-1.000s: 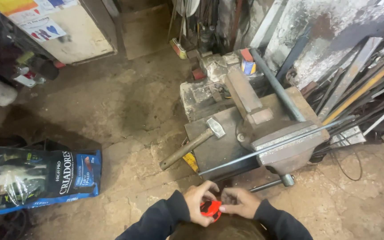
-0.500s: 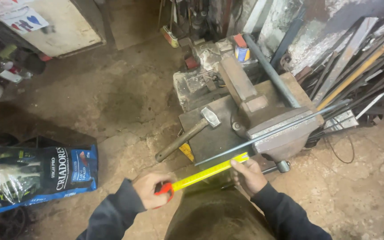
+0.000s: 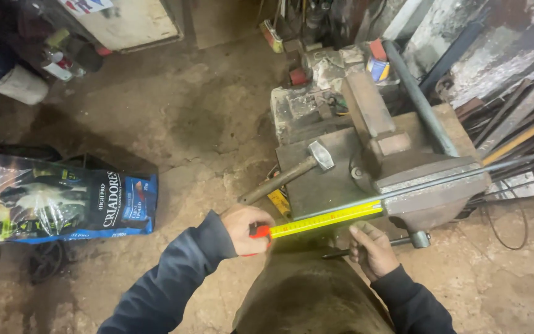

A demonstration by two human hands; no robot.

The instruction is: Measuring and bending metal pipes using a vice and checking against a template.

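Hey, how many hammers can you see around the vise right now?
1. The hammer lies on the metal block left of the vise, head toward the vise, handle sticking out over the floor. Others could be hidden in the clutter behind.

Dim warm light, deep shadow in far corners, glare on plastic bag point(image 3: 63, 198), slight wide-angle edge bending, mostly sharp.
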